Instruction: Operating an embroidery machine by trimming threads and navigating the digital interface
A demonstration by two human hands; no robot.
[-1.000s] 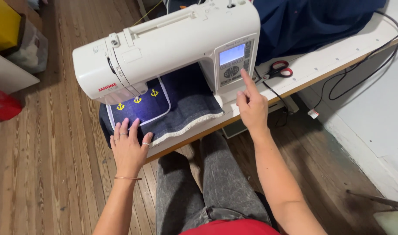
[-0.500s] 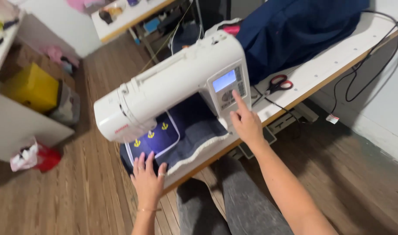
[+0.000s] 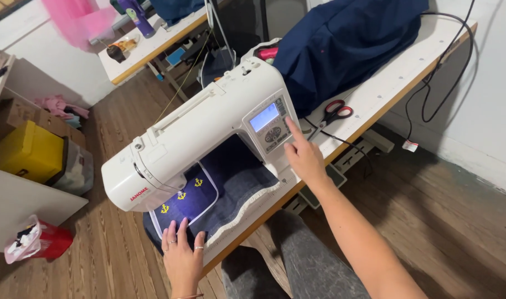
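1. Navy fabric (image 3: 239,180) lies flat on the bed of a white embroidery machine (image 3: 208,124), stretched in a white hoop (image 3: 206,207) under the needle arm; three small yellow anchors (image 3: 181,195) are stitched on it.

2. Judging by its look, the cloth is soft and light and would slide or pucker if pulled by its loose edge. The rigid hoop frame is the safer place to take hold, at its near rim around 6 o'clock of the machine.

3. The left hand (image 3: 182,257) rests open, fingers spread flat on the near corner of the hoop and cloth, at about 7 o'clock of the machine. It grips nothing.

4. The right hand (image 3: 304,160) is raised at the machine's control panel (image 3: 272,130), forefinger extended toward the buttons below the small screen, the other fingers loosely curled. It holds nothing; whether the fingertip actually touches the panel I cannot tell.

5. The machine looks heavy and stiff, and sits square on a white tabletop (image 3: 386,91).

6. At 2 o'clock of the machine lie red-handled scissors (image 3: 333,113), near a black cable. Beyond them, at 1 o'clock, is a heap of dark blue cloth (image 3: 347,41).

7. The floor (image 3: 458,210) is worn wooden boards. At 9 o'clock stand a yellow box (image 3: 26,152) and a red bag (image 3: 40,243); at 11 o'clock a second table (image 3: 153,47) carries bottles.
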